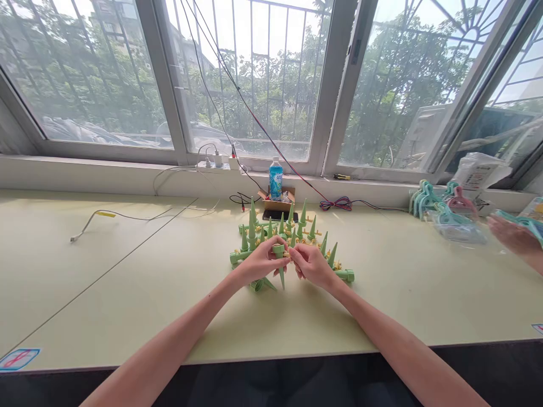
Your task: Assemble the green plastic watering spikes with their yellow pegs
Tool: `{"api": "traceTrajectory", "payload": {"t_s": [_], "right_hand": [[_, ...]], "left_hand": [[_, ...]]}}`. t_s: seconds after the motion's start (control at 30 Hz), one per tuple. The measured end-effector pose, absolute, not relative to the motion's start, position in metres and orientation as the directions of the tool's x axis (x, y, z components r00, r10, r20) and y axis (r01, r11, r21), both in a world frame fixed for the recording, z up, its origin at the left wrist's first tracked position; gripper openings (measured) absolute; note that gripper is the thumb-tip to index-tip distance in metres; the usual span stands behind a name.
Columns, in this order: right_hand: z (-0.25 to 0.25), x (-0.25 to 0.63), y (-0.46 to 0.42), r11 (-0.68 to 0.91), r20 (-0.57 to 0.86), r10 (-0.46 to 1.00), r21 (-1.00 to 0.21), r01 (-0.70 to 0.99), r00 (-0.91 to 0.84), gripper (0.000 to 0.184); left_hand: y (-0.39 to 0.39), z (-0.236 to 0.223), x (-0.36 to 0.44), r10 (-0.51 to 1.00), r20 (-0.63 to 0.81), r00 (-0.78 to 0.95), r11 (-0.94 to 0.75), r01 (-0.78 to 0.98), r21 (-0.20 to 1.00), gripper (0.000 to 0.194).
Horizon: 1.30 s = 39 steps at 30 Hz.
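Observation:
My left hand [263, 263] is closed around a green plastic plant watering spike [281, 277], its threaded collar up and its point down. The fingers of my right hand [311, 263] pinch at the small yellow valve [286, 255] on the spike's side. Both hands are close together, just above the table. Behind them lies a pile of similar green spikes [251, 229] with yellow valves, several pointing upward and others on their sides. One loose spike [345, 275] lies at the pile's right edge, by my right wrist. My hands hide part of the pile.
Behind the pile stand a small cardboard box [267, 204], a blue-liquid bottle [275, 180] and a dark phone-like slab [275, 215]. A coiled cable [336, 203] lies near the sill. At right, hangers [424, 199] lie near another person's hand [511, 233]. A white cable [123, 216] crosses the left tabletop.

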State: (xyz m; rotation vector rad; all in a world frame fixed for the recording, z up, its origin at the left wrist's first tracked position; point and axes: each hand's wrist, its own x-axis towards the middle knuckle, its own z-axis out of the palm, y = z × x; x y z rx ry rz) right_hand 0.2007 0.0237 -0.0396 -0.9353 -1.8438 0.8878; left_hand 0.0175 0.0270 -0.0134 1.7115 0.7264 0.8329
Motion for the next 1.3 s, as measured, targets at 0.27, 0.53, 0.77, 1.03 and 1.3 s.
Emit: {"api": "traceTrajectory", "payload": {"t_s": [0.27, 0.53, 0.77, 1.03, 1.3], "right_hand": [[-0.0391, 0.1995, 0.024, 0.451, 0.369, 0.871, -0.862, 0.23, -0.326, 0.039], [-0.0379, 0.1995, 0.0207, 0.447, 0.366, 0.854, -0.88, 0.161, -0.369, 0.027], [-0.0399, 0.1993, 0.0226, 0.443, 0.339, 0.865, -0.861, 0.248, -0.369, 0.044], [-0.0381, 0.1982, 0.0216, 0.401, 0.32, 0.882, -0.895, 0.197, -0.346, 0.034], [-0.0378, 0.1989, 0.0195, 0.386, 0.304, 0.868, -0.911, 0.148, -0.394, 0.029]], "left_hand": [[0.03, -0.0152, 0.0163, 0.805, 0.186, 0.564, -0.282, 0.088, 0.955, 0.031], [0.0295, -0.0147, 0.0156, 0.808, 0.2, 0.555, -0.3, 0.095, 0.949, 0.035], [0.0304, -0.0186, 0.0151, 0.798, 0.183, 0.574, -0.318, 0.144, 0.937, 0.034], [0.0302, -0.0168, 0.0148, 0.808, 0.194, 0.556, -0.317, 0.134, 0.939, 0.032], [0.0282, -0.0149, 0.015, 0.804, 0.19, 0.563, -0.325, 0.149, 0.934, 0.032]]}}
